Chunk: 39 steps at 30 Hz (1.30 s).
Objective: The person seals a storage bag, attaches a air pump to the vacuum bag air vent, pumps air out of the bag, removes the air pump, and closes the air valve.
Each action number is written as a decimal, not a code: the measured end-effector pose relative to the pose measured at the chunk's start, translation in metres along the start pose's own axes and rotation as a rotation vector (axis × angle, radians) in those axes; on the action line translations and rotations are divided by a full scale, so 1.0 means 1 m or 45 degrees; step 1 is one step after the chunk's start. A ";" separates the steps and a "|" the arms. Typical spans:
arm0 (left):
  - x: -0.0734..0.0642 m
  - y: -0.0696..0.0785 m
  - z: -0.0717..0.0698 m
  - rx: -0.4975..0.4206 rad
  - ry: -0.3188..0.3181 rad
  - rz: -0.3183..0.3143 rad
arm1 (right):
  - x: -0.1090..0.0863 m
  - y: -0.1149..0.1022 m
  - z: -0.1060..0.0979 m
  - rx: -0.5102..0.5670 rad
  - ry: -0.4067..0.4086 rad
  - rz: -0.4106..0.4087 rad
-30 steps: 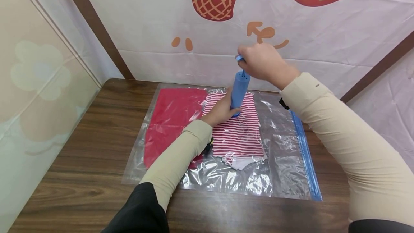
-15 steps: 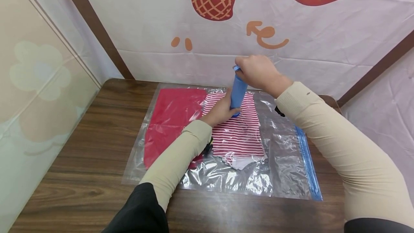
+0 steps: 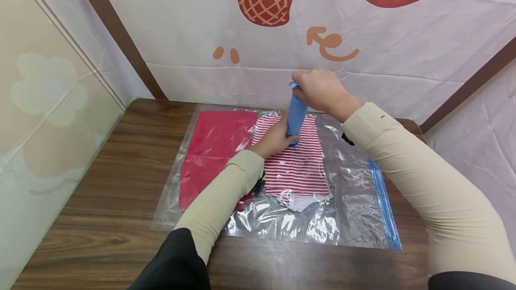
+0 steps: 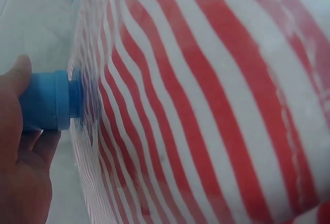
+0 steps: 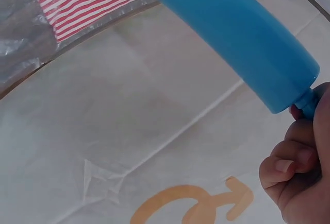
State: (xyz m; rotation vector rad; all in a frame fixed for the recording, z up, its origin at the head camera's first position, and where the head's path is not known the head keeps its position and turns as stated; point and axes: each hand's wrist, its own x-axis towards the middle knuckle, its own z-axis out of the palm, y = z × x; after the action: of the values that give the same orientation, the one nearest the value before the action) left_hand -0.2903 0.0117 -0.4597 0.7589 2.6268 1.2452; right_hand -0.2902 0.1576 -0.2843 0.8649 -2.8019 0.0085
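A blue hand pump (image 3: 297, 116) stands slightly tilted on a clear plastic storage bag (image 3: 354, 200). Low on its barrel, my left hand (image 3: 275, 137) grips it; the left wrist view shows the fingers (image 4: 47, 147) round the barrel and the pump's base against the plastic. My right hand (image 3: 321, 91) holds the handle at the top, which sits close to the barrel. In the right wrist view the curled right fingers (image 5: 289, 165) wrap the handle. Inside the bag lie a red cloth (image 3: 219, 147) and a red-and-white striped garment (image 3: 296, 176).
The bag lies flat on a brown wooden table (image 3: 101, 182), with a blue zip strip (image 3: 384, 209) along its right edge. Behind the table hangs a white printed cloth (image 3: 181, 30). Another printed panel (image 3: 52, 79) is at the left.
My right hand has come down with the pump handle, so the rod seen earlier above the barrel no longer shows. The left hand and the bag stay in place.
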 end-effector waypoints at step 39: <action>-0.001 -0.001 0.001 0.027 -0.038 -0.090 | 0.021 0.003 -0.137 -0.130 0.218 0.081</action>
State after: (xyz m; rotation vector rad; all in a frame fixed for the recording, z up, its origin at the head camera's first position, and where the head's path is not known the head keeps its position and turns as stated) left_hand -0.2898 0.0115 -0.4611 0.6760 2.6232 1.1801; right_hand -0.2820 0.1576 -0.1459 0.7151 -2.6438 -0.0486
